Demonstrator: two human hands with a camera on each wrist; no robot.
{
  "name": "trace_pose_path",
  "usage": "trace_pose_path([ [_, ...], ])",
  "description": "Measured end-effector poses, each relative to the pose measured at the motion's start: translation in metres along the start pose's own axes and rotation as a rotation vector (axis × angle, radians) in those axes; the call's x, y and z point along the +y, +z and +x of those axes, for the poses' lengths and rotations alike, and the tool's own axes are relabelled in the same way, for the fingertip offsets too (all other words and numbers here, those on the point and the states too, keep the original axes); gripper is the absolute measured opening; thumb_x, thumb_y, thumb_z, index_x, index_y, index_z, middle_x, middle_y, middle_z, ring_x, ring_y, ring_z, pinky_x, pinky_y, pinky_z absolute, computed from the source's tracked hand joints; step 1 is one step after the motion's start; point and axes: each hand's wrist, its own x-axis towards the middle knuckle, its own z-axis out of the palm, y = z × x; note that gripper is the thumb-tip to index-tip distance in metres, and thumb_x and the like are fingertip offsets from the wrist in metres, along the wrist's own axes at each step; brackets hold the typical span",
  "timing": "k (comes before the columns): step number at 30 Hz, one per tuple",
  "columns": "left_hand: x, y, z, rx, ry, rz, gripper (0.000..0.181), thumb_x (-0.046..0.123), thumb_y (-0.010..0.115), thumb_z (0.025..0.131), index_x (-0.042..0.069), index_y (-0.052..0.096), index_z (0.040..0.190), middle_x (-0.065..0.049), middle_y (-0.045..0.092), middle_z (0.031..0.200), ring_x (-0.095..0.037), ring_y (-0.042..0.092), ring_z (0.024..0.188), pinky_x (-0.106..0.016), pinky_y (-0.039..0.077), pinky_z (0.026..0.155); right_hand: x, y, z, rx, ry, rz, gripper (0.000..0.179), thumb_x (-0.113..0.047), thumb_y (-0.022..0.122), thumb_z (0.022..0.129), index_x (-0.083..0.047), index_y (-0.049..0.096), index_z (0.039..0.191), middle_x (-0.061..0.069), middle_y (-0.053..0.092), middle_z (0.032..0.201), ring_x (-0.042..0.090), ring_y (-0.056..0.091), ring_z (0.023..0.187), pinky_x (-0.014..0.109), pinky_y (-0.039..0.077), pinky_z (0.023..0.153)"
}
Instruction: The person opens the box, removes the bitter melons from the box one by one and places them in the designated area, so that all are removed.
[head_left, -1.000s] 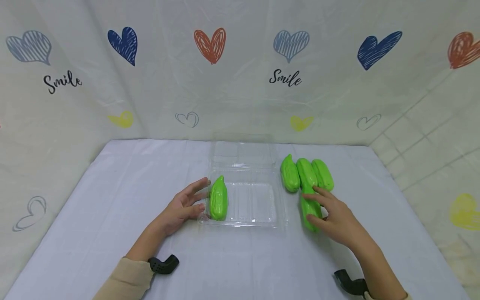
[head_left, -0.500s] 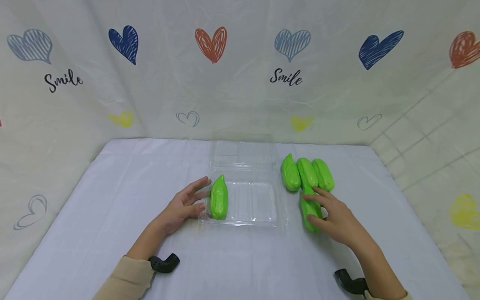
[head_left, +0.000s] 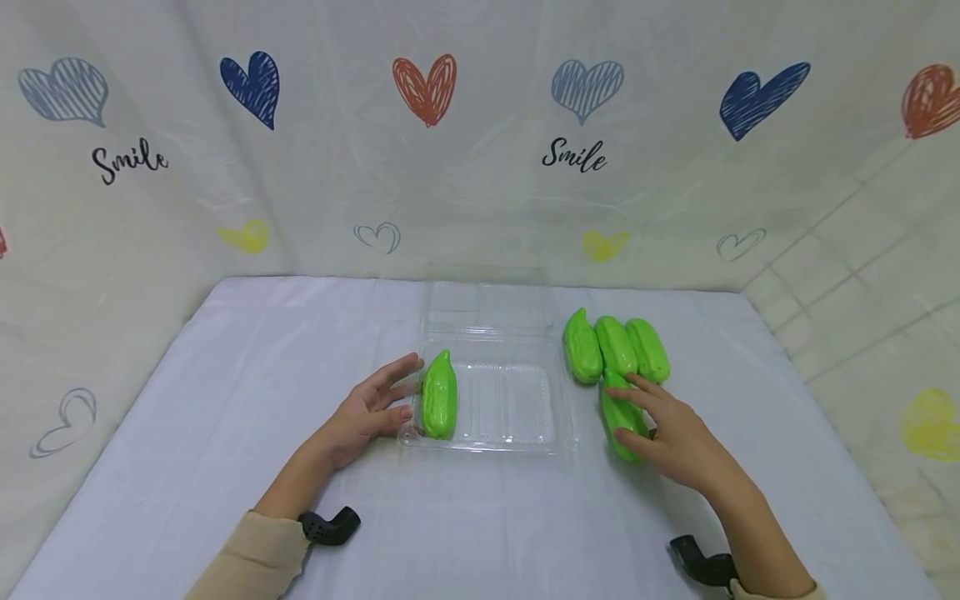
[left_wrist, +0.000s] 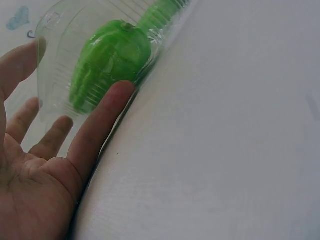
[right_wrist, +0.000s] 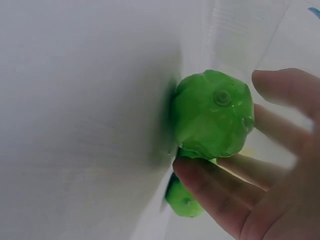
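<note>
My left hand [head_left: 367,412] rests with relaxed fingers at the left edge of a clear plastic clamshell box [head_left: 517,442], its thumb [left_wrist: 112,102] at the near corner. Inside the box, along the left wall, lies a green ridged toy vegetable [head_left: 439,398] with a pointed tip. My right hand [head_left: 667,433] holds another green toy vegetable [head_left: 619,412] on the table right of the box. In the right wrist view, thumb and fingers bend around this vegetable [right_wrist: 212,115], the thumb below and a fingertip at its opposite side.
Three more green toy vegetables [head_left: 617,346] lie side by side beyond my right hand. The raised transparent lid [head_left: 487,304] stands at the back of the box. A white cloth [head_left: 480,525] covers the table, and a heart-printed curtain [head_left: 487,192] hangs behind.
The toy vegetable at my right hand has turned slightly, its far tip shifting a little to the left. Both hands stay almost where they were, and the box has not moved.
</note>
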Motion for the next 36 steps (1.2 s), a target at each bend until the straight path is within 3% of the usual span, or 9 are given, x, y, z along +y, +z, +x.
trace_pose_path([
  [8,0.0,0.0,0.0,0.001,0.001,-0.008,0.075,0.008,0.067,0.093,0.022,0.03,0.157,-0.003,0.024,0.164,-0.036,0.027,0.149,-0.036,0.055,0.092,-0.008,-0.012,0.002,0.009,0.002,-0.007,0.054,-0.023,0.071,0.091,-0.013,0.055,0.142,0.026,0.032,0.157,0.052,0.053,0.123,0.056,0.055,0.084],
  [16,0.0,0.0,0.0,-0.006,0.006,-0.011,0.075,0.008,0.067,0.093,0.022,0.03,0.157,-0.003,0.023,0.164,-0.036,0.027,0.149,-0.037,0.055,0.092,-0.03,-0.018,0.014,0.058,-0.058,-0.014,0.054,-0.025,0.071,0.092,-0.017,0.055,0.143,0.02,0.033,0.158,0.04,0.065,0.107,0.045,0.054,0.076],
  [19,0.0,0.0,0.0,-0.007,0.005,-0.006,0.075,0.006,0.066,0.094,0.022,0.03,0.157,-0.003,0.023,0.164,-0.036,0.027,0.149,-0.037,0.055,0.092,-0.039,-0.016,0.02,0.068,-0.084,0.002,0.054,-0.025,0.071,0.092,-0.018,0.055,0.143,0.017,0.033,0.159,0.042,0.058,0.121,0.054,0.053,0.086],
  [23,0.0,0.0,0.0,-0.005,0.004,0.003,0.074,0.006,0.065,0.094,0.023,0.03,0.157,-0.002,0.024,0.164,-0.036,0.027,0.149,-0.037,0.055,0.092,-0.052,-0.011,0.028,0.076,-0.116,0.021,0.053,-0.023,0.072,0.091,-0.018,0.056,0.142,0.015,0.034,0.16,0.042,0.039,0.141,0.063,0.041,0.102],
  [25,0.0,0.0,0.0,-0.006,0.006,0.005,0.074,0.005,0.065,0.094,0.022,0.03,0.157,-0.003,0.024,0.164,-0.036,0.028,0.148,-0.037,0.055,0.092,-0.058,-0.009,0.032,0.08,-0.131,0.032,0.053,-0.023,0.071,0.091,-0.018,0.056,0.142,0.014,0.035,0.159,0.041,0.036,0.143,0.065,0.037,0.105],
  [36,-0.002,-0.001,0.001,-0.009,0.017,0.002,0.072,0.002,0.062,0.095,0.021,0.03,0.157,-0.005,0.024,0.164,-0.037,0.028,0.148,-0.039,0.055,0.093,-0.086,0.01,0.051,0.059,-0.191,0.095,0.054,-0.021,0.071,0.09,-0.021,0.056,0.142,0.01,0.037,0.158,0.035,0.046,0.138,0.052,0.053,0.092],
])
